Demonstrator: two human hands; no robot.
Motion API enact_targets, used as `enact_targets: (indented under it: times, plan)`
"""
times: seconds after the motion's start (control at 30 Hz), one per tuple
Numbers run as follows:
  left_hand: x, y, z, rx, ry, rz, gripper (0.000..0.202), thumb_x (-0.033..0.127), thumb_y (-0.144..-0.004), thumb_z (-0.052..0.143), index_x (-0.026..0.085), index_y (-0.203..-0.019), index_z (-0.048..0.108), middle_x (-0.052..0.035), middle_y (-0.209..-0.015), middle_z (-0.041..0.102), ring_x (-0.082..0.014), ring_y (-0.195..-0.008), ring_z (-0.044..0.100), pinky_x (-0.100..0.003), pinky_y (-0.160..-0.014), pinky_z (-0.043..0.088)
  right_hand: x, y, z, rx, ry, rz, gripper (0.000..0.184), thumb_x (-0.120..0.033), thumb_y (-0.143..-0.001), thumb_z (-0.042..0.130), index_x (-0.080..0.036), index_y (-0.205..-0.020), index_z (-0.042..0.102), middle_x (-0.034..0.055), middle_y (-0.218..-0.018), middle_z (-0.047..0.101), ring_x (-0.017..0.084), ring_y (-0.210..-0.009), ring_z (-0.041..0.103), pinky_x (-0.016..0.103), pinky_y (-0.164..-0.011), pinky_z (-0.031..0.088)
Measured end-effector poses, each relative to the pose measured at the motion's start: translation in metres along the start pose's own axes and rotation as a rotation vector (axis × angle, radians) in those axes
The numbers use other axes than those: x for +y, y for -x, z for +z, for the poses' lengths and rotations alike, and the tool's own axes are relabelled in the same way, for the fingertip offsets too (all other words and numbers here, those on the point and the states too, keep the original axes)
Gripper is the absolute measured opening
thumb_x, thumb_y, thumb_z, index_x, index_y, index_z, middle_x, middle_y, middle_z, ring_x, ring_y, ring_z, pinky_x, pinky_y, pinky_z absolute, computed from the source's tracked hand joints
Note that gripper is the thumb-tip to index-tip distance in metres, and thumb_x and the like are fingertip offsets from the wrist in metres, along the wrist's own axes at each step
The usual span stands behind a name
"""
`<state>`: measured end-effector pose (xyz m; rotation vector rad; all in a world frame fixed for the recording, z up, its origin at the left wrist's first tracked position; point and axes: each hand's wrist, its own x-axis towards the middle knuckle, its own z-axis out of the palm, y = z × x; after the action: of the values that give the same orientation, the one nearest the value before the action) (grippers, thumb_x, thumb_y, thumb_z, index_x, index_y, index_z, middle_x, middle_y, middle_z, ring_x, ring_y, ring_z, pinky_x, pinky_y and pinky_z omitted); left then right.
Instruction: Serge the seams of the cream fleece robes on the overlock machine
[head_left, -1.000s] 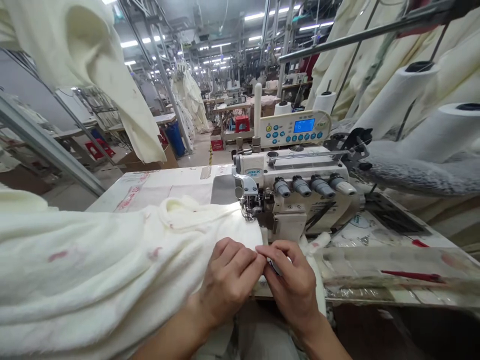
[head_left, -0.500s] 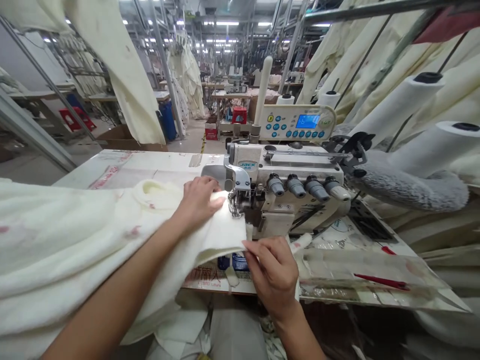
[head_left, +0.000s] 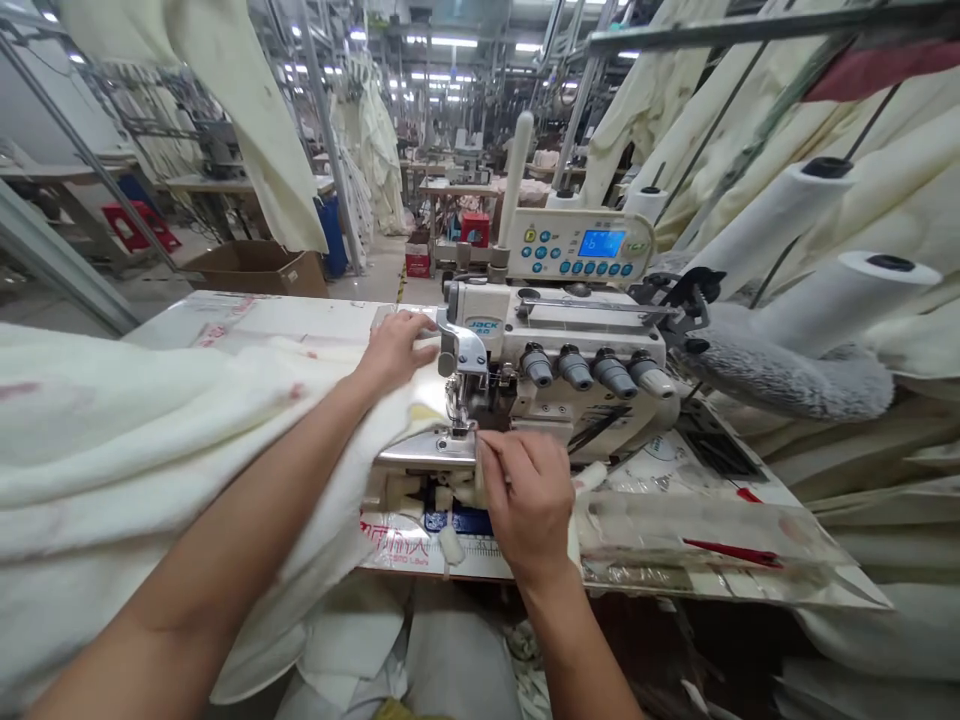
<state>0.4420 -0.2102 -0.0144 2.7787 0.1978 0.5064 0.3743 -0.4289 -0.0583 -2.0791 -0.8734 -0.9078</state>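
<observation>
Cream fabric [head_left: 165, 440] had slid away from the right hand [head_left: 532, 490], under the left hand [head_left: 394, 350]; both were apart, their grips impossible to tell.

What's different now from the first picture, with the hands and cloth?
The left hand moved forward and slightly left, away from the right hand, which moved closer to the sewing machine. The cloth slid forward, uncovering the metal plate. I can't tell whether the right hand let go. The red tool stayed.

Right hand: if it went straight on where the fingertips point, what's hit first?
Likely the presser foot, just to the left of the right hand's fingertips; exact depth is unclear.
</observation>
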Motion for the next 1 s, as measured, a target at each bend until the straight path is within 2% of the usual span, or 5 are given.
enact_targets:
  times: [0.3,0.5,0.73,0.83,1.0]
  plan:
    - [-0.014,-0.011,-0.012,-0.109,-0.093,-0.219,0.04,0.046,-0.088,0.045,0.013,-0.108,0.057,-0.0117,-0.103,0.063,-0.0229,-0.094,0.06,-0.04,-0.081,0.044,-0.025,0.024,-0.006,-0.105,-0.188,-0.006,0.013,-0.015,-0.087,0.054,-0.017,-0.098,0.061,0.0051,-0.085,0.064,0.017,-0.081,0.057,0.031,-0.072,0.041]
    - [-0.026,0.076,-0.053,-0.058,-0.081,-0.297,0.033,0.043,-0.091,0.034,0.018,-0.089,0.055,-0.0108,-0.091,0.067,-0.0254,-0.087,0.061,-0.032,-0.07,0.04,-0.032,0.032,0.001,-0.215,-0.384,0.169,0.015,-0.026,-0.09,0.05,-0.021,-0.092,0.064,0.0041,-0.085,0.066,0.017,-0.08,0.06,0.028,-0.07,0.045]
    - [0.034,0.186,-0.057,-0.278,0.259,-0.131,0.012,0.034,-0.086,0.045,0.023,-0.089,0.048,-0.0017,-0.079,0.065,-0.0202,-0.073,0.061,-0.026,-0.061,0.036,-0.029,0.035,0.015,-0.317,-0.841,0.813,0.044,-0.057,-0.079,0.054,-0.016,-0.064,0.063,-0.0021,-0.048,0.052,0.01,-0.041,0.042,0.022,-0.042,0.033]
    - [0.066,0.183,-0.042,-0.378,0.304,0.041,0.009,0.031,-0.084,0.047,0.022,-0.087,0.049,-0.0029,-0.076,0.064,-0.0218,-0.069,0.059,-0.028,-0.058,0.032,-0.023,0.029,0.016,-0.207,-1.037,1.001,0.045,-0.059,-0.071,0.061,-0.017,-0.055,0.055,-0.0025,-0.044,0.048,0.011,-0.041,0.041,0.023,-0.04,0.032]
    - [0.08,0.15,-0.026,-0.214,0.489,0.083,0.011,0.029,-0.086,0.046,0.021,-0.091,0.051,-0.0052,-0.092,0.062,-0.0217,-0.086,0.056,-0.029,-0.072,0.037,-0.01,0.018,0.017,-0.006,-1.051,1.08,0.034,-0.052,-0.067,0.064,-0.02,-0.062,0.054,-0.0029,-0.051,0.054,0.012,-0.044,0.043,0.023,-0.039,0.032]
